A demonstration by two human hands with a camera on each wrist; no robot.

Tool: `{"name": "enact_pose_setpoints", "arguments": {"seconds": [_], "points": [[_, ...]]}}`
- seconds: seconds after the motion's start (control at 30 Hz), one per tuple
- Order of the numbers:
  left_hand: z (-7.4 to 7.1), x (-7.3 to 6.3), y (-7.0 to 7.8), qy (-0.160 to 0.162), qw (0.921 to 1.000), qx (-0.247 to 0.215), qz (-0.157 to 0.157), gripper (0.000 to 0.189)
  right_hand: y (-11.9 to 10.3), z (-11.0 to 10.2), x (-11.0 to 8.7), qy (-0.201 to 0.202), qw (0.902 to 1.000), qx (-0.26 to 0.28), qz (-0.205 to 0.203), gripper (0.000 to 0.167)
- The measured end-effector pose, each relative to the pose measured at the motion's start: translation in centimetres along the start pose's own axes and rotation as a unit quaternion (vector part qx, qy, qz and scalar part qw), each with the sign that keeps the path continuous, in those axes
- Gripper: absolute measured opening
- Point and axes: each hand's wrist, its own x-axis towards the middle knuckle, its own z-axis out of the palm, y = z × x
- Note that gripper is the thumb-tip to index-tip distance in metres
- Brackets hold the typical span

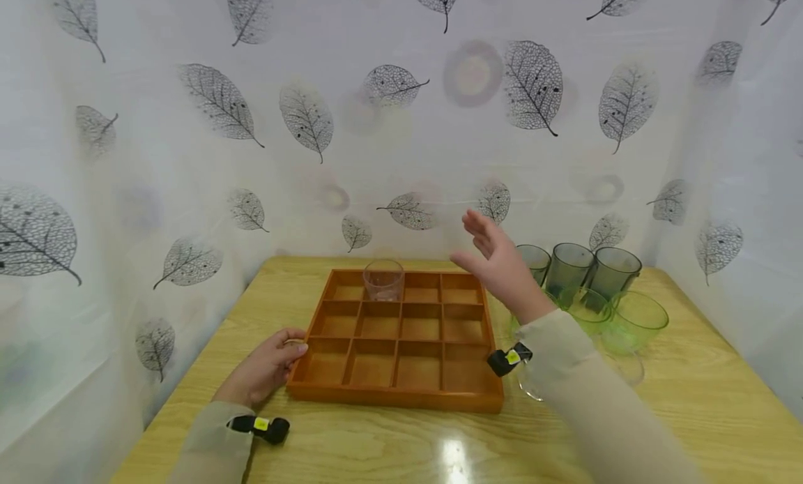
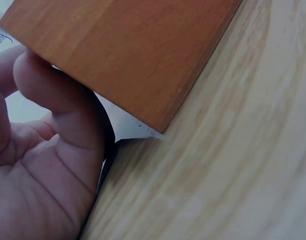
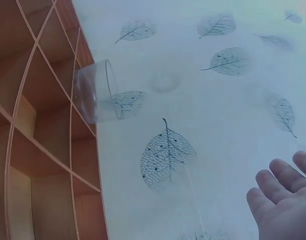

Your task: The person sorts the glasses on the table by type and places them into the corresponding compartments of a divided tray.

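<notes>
A brown wooden tray (image 1: 401, 398) divided into square compartments lies on the table. In its back row, second compartment from the left, stands a clear glass (image 1: 383, 282), which also shows in the right wrist view (image 3: 95, 92). My left hand (image 1: 266, 365) holds the tray's left side, thumb at the rim; in the left wrist view its curled fingers (image 2: 62, 100) meet the wooden wall. Raised over the tray's back right corner, my right hand (image 1: 498, 264) has nothing in it. Its fingers are extended and the thumb stands apart.
To the right stand dark grey glasses (image 1: 569, 269) in a back row, with green glasses (image 1: 636, 320) in front. Clear glass (image 1: 629, 367) shows nearer still, partly hidden by my right forearm. A leaf-printed curtain (image 1: 401, 142) hangs behind the wooden table (image 1: 351, 442).
</notes>
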Motion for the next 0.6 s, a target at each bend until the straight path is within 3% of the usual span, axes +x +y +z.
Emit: {"name": "enact_pose_setpoints", "arguments": {"seconds": [0.23,0.43,0.6], "points": [[-0.2,0.0,0.2,-0.002,1.0,0.002,0.007,0.038,-0.6,-2.6,-3.6,0.028,0.9995,-0.007,0.012,0.081],[-0.1,0.0,0.1,-0.002,1.0,0.001,0.007,0.036,-0.8,-4.6,-6.6,0.043,0.9979,-0.045,0.014,0.079],[0.0,0.0,0.0,-0.002,1.0,0.0,0.005,0.034,-0.2,-6.6,-9.0,0.061,0.9955,-0.072,-0.01,0.079]]}}
